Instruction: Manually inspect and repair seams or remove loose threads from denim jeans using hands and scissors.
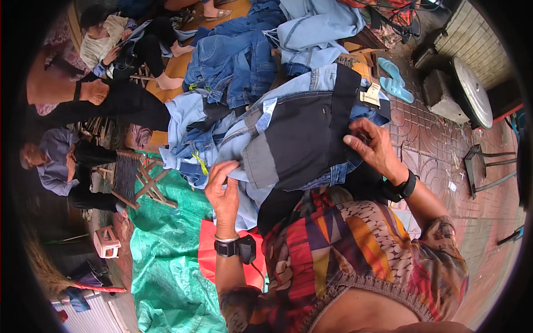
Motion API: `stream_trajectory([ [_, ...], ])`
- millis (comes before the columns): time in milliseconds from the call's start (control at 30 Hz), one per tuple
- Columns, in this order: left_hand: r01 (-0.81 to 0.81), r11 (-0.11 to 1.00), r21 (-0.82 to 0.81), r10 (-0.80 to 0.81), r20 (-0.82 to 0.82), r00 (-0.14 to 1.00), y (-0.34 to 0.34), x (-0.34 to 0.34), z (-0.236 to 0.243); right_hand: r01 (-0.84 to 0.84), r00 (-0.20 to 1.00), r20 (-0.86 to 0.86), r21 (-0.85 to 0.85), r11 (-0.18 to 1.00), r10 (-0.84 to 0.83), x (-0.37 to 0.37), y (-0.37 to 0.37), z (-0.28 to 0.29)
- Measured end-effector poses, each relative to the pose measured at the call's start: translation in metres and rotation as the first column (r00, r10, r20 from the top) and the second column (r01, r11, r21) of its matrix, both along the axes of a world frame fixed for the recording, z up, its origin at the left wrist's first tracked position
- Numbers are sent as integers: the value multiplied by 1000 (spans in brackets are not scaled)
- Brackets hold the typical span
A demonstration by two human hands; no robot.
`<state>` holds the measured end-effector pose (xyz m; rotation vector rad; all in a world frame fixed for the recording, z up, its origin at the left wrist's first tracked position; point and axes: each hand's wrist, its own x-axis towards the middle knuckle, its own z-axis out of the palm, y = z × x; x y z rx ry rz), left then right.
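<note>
A pair of light blue jeans (233,145) with a wide black cloth panel (300,139) and a grey patch (260,165) lies spread across my lap. My left hand (223,194) is closed at the near left edge, its fingertips pinching the light denim beside the grey patch. On the other side, my right hand (375,147) has its thumb and curled fingers at the edge of the black band; the fingertips are partly hidden. A small pale blue-white piece (266,115) lies on top, and a cream label (370,95) shows past the band.
More denim garments (233,61) are heaped beyond. A green tarp (166,222) and red cloth (208,247) lie at left. Other people (108,41) sit at the left, near a folding stool (150,183). Blue slippers (395,83) and a metal lid (472,91) are at right.
</note>
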<state>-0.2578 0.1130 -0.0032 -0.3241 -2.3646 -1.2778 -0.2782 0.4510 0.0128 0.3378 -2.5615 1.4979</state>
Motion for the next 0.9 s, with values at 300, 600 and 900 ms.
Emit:
stream_trajectory([
  [300,-146,966,212,88,260,961,4,-14,19,-71,937,305,-307,949,169,21,-11,-28],
  [600,-67,960,271,16,186,982,4,-29,57,-36,975,123,-738,674,187,7,4,45],
  [900,145,731,666,-440,299,847,45,-31,126,-5,992,-66,-866,500,-104,-86,36,133],
])
